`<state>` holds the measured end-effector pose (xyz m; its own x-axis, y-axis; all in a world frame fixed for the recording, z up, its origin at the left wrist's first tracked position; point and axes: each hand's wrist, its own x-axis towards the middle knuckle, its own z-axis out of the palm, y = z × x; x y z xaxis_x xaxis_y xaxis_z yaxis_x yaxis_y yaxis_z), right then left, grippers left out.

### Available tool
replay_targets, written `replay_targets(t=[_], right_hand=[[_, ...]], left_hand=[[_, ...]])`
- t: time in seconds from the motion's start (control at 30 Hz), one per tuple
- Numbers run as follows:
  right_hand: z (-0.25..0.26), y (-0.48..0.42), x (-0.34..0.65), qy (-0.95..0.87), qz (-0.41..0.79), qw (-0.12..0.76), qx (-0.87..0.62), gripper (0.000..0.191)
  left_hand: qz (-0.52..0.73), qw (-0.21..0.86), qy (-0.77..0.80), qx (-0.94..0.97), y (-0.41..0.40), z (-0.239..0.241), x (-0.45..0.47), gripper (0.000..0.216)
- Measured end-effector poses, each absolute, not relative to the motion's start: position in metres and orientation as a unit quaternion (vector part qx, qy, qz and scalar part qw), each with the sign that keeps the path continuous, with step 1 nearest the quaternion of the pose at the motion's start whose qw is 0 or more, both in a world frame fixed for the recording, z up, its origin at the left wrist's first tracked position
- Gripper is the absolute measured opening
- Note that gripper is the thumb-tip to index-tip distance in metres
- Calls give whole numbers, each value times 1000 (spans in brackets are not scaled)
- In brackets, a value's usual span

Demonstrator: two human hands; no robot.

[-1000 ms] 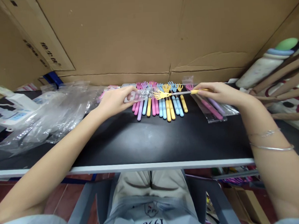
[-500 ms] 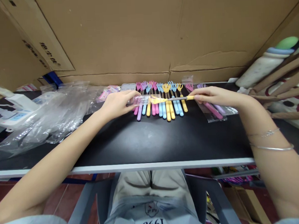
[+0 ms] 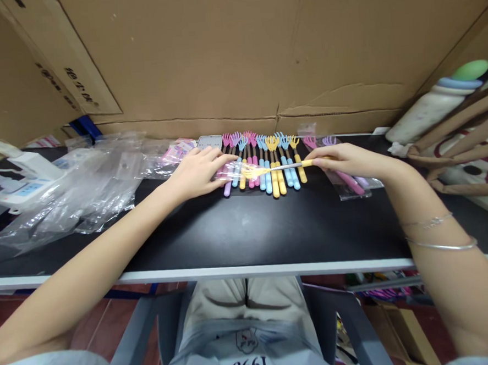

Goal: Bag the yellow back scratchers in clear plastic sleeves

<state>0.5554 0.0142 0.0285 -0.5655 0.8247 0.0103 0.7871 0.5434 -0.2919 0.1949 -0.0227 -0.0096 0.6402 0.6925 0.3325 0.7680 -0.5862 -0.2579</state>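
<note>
My right hand [image 3: 344, 160] pinches the yellow handle of a back scratcher [image 3: 282, 166], which lies level and points left. Its claw end is inside a narrow clear plastic bag [image 3: 229, 172]. My left hand [image 3: 202, 171] is closed on the other end of that bag, fingers bent over it; the exact grip is partly hidden. Beneath and behind them, several back scratchers [image 3: 276, 186] in pink, purple, blue and yellow lie in a row, claws toward the back. Beside my right hand, pink and purple back scratchers [image 3: 351, 182] lie in clear bags.
A pile of clear plastic bags [image 3: 99, 186] covers the left of the black table [image 3: 247, 232], by a white power strip [image 3: 33, 181]. A phone [image 3: 209, 142] stands behind my left hand. At right are a bottle [image 3: 430, 110] and a brown-handled bag [image 3: 465, 152]. Cardboard [image 3: 236, 51] walls the back.
The yellow back scratcher and the bag have come down slightly toward the table, and the claw has shifted a little left. My left fingers now lie flatter over the bag.
</note>
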Motion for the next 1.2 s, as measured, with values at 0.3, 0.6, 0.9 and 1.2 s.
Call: replay_targets(t=[0.3, 0.6, 0.9, 1.2], right_hand=[[29, 12, 554, -880, 104, 102, -453, 47], [34, 9, 558, -873, 109, 108, -463, 53], [37, 7, 554, -867, 101, 137, -468, 49], [30, 6, 548, -866, 67, 151, -472, 42]], left_hand=[[-116, 194, -412, -883, -24, -9, 198, 53], [-155, 166, -470, -853, -24, -8, 197, 41], [-145, 99, -510, -842, -26, -7, 198, 43], [-152, 71, -512, -842, -29, -9, 203, 44]])
